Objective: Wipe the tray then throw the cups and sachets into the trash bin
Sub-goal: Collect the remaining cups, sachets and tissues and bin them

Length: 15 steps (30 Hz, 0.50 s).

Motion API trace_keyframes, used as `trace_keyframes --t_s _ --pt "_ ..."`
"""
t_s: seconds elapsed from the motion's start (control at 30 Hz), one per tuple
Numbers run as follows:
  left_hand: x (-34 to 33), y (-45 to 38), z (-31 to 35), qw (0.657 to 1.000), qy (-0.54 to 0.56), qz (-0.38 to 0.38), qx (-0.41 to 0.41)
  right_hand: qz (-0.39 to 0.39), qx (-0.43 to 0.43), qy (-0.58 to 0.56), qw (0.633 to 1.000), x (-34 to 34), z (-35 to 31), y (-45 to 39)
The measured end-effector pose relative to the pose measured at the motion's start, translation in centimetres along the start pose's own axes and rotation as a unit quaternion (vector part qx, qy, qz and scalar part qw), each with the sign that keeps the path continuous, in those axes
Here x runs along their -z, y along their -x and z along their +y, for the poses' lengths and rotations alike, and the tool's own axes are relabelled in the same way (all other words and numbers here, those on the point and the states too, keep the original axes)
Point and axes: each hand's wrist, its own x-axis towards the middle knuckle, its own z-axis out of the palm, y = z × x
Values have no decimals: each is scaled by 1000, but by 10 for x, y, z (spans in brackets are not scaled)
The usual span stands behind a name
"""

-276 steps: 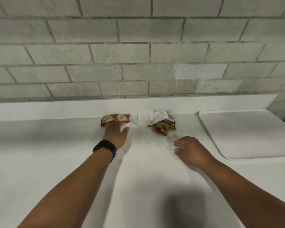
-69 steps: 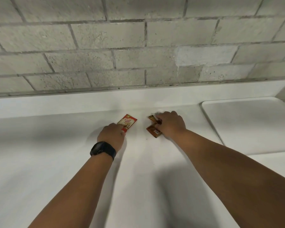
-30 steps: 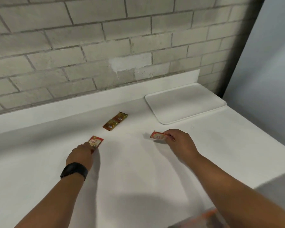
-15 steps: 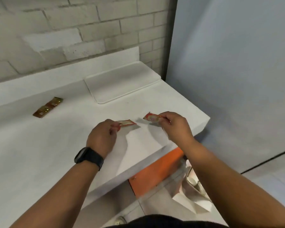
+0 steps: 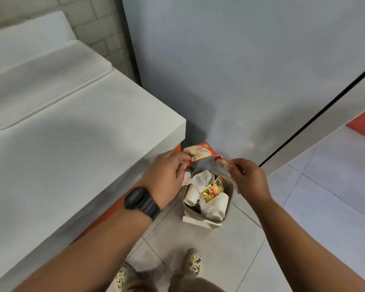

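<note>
Sachets over the trash bin (image 5: 207, 217), on the floor tiles off the worktop (image 5: 76, 144) corner.
Left grip (image 5: 167, 175) pinching a red sachet (image 5: 199, 153) at 11 o'clock of the bin, right grip (image 5: 248, 179) pinching another sachet (image 5: 221, 162) at 1 o'clock; cups (image 5: 191, 196), tissue (image 5: 201, 179), gold sachet (image 5: 212, 188) inside; tray (image 5: 40, 81) at 10 o'clock on the worktop.

Two red-and-cream sachets, one (image 5: 199, 153) beside the other (image 5: 222, 162), hang pinched above the trash bin (image 5: 229, 202). The bin stands on the floor holding white paper cups (image 5: 191, 194), crumpled tissue (image 5: 201, 178) and a gold sachet (image 5: 212, 189). The white tray (image 5: 44, 81) lies flat on the counter (image 5: 72, 157), up and left of the bin.
</note>
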Motion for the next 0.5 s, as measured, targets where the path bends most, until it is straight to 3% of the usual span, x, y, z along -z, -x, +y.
trace_keyframes --t_s 0.23,0.4,0.5 --pt "-119 -27 -27 986 -36 -155 52 -54 -80 38 995 -20 92 9" --pt "-171 -11 -41 925 -113 -354 80 -99 -100 68 988 -32 118 14" --pt "-166 9 -50 905 -130 -393 94 -114 -130 61 983 -38 118 11"
